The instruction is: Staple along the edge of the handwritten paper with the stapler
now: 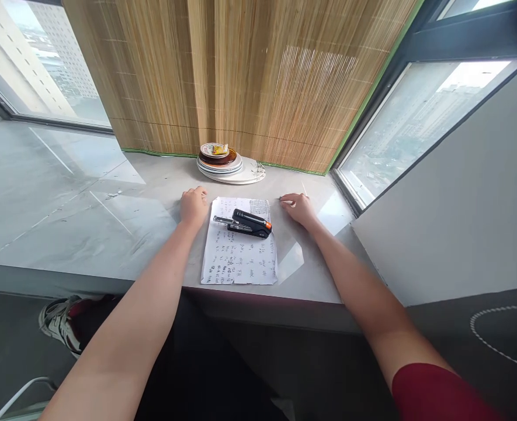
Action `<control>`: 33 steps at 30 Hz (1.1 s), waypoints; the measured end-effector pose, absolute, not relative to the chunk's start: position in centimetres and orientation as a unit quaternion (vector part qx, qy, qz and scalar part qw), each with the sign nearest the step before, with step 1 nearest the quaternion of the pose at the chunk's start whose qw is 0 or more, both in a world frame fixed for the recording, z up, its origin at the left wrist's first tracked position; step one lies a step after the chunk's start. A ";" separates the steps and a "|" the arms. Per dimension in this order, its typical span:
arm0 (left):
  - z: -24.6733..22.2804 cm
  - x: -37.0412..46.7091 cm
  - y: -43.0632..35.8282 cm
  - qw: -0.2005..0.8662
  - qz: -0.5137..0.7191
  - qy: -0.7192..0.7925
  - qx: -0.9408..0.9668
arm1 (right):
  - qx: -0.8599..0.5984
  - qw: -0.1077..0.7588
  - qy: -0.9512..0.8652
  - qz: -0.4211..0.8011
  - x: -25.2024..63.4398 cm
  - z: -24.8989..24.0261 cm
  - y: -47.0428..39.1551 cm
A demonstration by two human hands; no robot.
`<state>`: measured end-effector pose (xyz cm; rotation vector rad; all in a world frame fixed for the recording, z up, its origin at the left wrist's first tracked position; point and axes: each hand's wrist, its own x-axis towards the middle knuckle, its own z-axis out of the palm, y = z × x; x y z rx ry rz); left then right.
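A black stapler with an orange-red end lies opened out, its metal staple channel showing, on sheets of white paper covered in handwriting. My left hand rests on the ledge just left of the paper, its fingers curled in and nothing seen in them. To the right of the paper, my right hand lies low on the ledge. Its fingertips are drawn together at a tiny dark piece, too small to make out. Neither hand touches the stapler.
A stack of plates stands behind the paper, with a small yellow item on top. A bamboo blind hangs behind it. The pale stone ledge ends at a front edge above my legs. A window and wall flank the right side.
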<state>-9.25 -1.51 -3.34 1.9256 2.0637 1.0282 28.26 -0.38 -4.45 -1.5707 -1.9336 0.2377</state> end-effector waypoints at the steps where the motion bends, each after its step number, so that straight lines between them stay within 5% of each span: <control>1: -3.3 -9.2 -1.4 0.065 0.341 0.686 0.639 | -0.601 0.322 -0.725 0.096 28.3 -4.3 -0.4; 12: 0.0 -8.2 -3.7 0.107 0.512 0.523 0.673 | -0.505 0.469 -0.712 0.137 25.5 -1.4 -3.9; 16: 1.1 -7.8 -4.8 0.138 0.513 0.432 0.729 | -0.362 0.417 -0.799 0.238 21.5 -0.5 -7.1; 21: 0.9 -7.8 -5.1 0.190 0.468 0.380 0.775 | -0.360 0.332 -0.849 0.199 18.6 -1.9 -8.2; 33: 1.3 -7.0 -6.9 0.252 0.360 0.368 0.819 | -0.400 0.396 -0.801 0.207 19.5 -1.3 -8.5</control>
